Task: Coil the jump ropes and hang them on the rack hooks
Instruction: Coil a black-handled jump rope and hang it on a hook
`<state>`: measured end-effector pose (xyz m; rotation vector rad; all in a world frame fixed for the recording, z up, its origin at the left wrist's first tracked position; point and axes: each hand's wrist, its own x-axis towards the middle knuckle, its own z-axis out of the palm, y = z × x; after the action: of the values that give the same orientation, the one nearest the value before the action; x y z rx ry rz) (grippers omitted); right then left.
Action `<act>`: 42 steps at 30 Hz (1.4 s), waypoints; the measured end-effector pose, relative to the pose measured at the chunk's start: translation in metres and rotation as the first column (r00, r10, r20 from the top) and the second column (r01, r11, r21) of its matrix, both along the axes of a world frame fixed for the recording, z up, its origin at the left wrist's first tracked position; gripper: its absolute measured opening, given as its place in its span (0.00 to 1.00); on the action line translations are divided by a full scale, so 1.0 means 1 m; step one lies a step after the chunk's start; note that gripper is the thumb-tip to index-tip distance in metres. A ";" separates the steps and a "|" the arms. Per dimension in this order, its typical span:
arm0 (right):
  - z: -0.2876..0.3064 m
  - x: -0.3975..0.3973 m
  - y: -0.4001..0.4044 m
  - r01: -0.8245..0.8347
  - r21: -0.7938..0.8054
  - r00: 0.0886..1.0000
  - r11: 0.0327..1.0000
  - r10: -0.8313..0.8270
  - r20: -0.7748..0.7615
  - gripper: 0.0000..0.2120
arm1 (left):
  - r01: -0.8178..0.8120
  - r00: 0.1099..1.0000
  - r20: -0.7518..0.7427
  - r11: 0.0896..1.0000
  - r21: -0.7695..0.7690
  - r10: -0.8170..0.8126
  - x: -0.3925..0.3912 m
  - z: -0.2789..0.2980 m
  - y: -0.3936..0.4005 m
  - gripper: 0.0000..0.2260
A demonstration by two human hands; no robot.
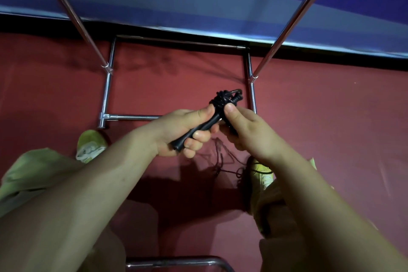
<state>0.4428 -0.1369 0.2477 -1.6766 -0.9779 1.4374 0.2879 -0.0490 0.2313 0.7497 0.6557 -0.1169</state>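
Note:
My left hand grips the black handles of a jump rope, thumb on top, at the middle of the view. Thin black cord is wound in a tight bundle around the handles' upper end, where a small metal ring shows. My right hand pinches the bundle from the right, thumb pressed beside the coil. A loose tail of cord hangs below my hands toward the floor. The chrome rack stands in front of me, its two uprights rising past the top of the view. No hooks are visible.
The rack's base frame lies on the red floor just beyond my hands. My yellow-green shoes stand on either side. A blue wall panel runs behind the rack. Another chrome tube crosses the bottom edge.

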 end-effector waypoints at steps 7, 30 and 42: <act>0.005 -0.007 -0.004 0.144 -0.234 0.967 0.962 -0.087 0.239 0.22 | 0.036 0.974 -0.222 0.946 0.321 0.038 0.010 -0.002 -0.010 0.17; -0.016 0.017 -0.011 0.157 -0.123 0.982 0.980 -0.168 -0.087 0.15 | 0.208 0.968 -0.179 0.962 0.178 -0.176 0.013 -0.003 -0.010 0.23; -0.017 0.029 -0.016 0.026 -0.050 0.991 0.998 -0.033 -0.129 0.16 | 0.031 0.986 -0.164 0.963 0.268 0.014 0.023 -0.018 -0.030 0.29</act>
<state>0.4722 -0.1526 0.2306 -1.6025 -0.8499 1.5407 0.3108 -0.0794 0.2133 1.0136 0.8364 -0.0990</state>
